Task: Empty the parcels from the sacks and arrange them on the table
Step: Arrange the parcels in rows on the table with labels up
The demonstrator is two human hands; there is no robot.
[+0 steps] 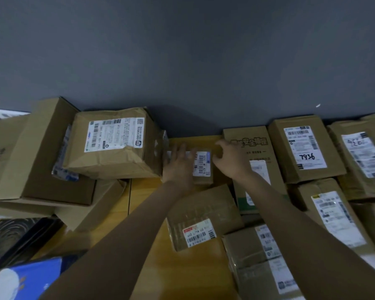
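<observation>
The small parcel lies label up on the bench, toward its 12 o'clock edge. The left grip rests flat on the parcel's 9 o'clock half, fingers straight, grasping nothing. The right grip is curled round its 3 o'clock end, pinching it. A crumpled box sits just at 9 o'clock, a taped parcel at 6 o'clock, a box marked 7936 at 3 o'clock

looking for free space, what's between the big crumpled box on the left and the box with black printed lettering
Head view: a small parcel on the table, left hand flat on it, right hand gripping its right end.
</observation>
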